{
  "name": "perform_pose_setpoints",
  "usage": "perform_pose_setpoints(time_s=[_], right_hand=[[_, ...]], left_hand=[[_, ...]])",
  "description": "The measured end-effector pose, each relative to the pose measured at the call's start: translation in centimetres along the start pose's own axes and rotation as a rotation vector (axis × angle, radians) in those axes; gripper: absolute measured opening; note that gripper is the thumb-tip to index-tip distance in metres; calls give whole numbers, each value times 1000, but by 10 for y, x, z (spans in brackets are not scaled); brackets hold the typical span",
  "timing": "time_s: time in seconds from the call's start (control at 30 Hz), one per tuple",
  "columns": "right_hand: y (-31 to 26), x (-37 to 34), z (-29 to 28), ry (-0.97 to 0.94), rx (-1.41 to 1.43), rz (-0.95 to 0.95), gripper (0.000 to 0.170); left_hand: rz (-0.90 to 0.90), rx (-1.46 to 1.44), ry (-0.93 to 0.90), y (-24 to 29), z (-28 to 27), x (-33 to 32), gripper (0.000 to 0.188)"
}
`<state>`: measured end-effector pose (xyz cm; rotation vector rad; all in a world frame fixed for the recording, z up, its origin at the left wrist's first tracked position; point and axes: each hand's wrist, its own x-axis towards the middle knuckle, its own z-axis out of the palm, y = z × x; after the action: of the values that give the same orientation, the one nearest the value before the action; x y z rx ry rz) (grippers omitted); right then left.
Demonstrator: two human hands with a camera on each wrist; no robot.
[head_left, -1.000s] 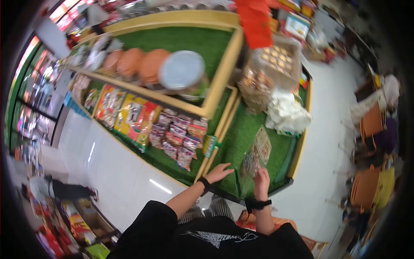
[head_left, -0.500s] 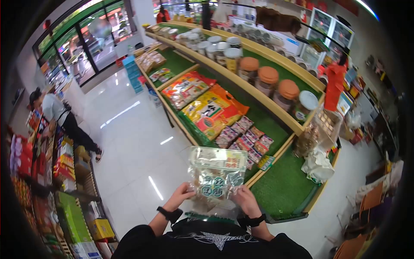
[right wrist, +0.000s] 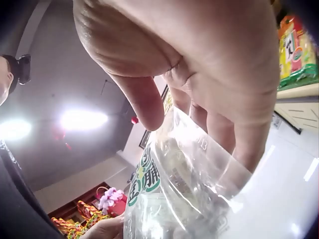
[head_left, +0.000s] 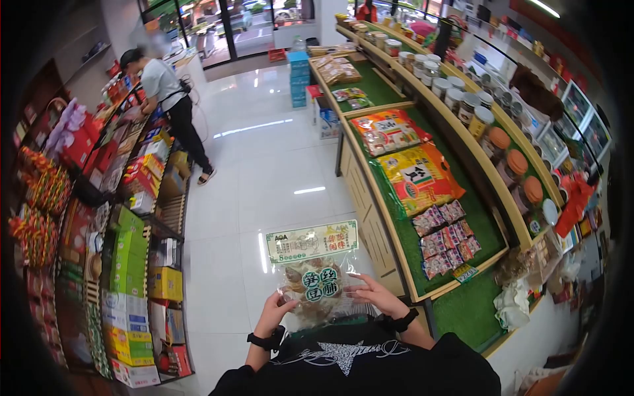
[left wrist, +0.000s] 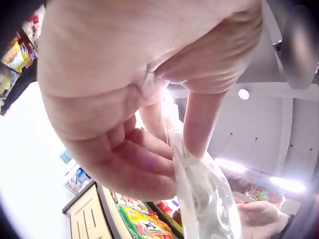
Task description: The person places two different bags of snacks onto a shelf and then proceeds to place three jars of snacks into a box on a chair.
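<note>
A clear plastic snack bag (head_left: 319,284) with green round print and a pale header card (head_left: 312,241) is held upright in front of my chest. My left hand (head_left: 272,313) pinches its lower left edge, thumb on one face and fingers behind, as the left wrist view shows. At the opposite edge my right hand (head_left: 380,297) grips the bag (right wrist: 174,184) between thumb and fingers. Brownish pieces show through the plastic around the print.
To the right runs a green-lined display stand (head_left: 482,257) with yellow snack packs (head_left: 419,178), small purple packets (head_left: 446,239) and lidded jars (head_left: 481,122). Shelves of boxes (head_left: 129,310) line the left. A person (head_left: 168,99) stands by them, beyond the white tiled floor (head_left: 231,191).
The bag came up off the green stand section into both hands, and its printed front now faces me. My view has turned left, toward the aisle and the shelves.
</note>
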<state>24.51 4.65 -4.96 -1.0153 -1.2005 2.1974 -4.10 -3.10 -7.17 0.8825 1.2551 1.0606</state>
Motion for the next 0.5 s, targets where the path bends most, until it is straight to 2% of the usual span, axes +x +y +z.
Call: perform_pose_setpoints(time_s=[0.07,0.17,0.33,0.5], right_hand=[[-8,12,11,-32,-101,13,54],[1,32,15,-54,-136,-14,51],[3,53,9,-91,-178,47,47],[-12,67,-2,-122,-194,71,48]], left_hand=[[17,-63,142,-5,-4,-7,39],[25,-92,225,-15,-11,-13,43],[-6,-128,273,-18,-16,-10,44],[-24,-125,240,-5,-19,10,38]])
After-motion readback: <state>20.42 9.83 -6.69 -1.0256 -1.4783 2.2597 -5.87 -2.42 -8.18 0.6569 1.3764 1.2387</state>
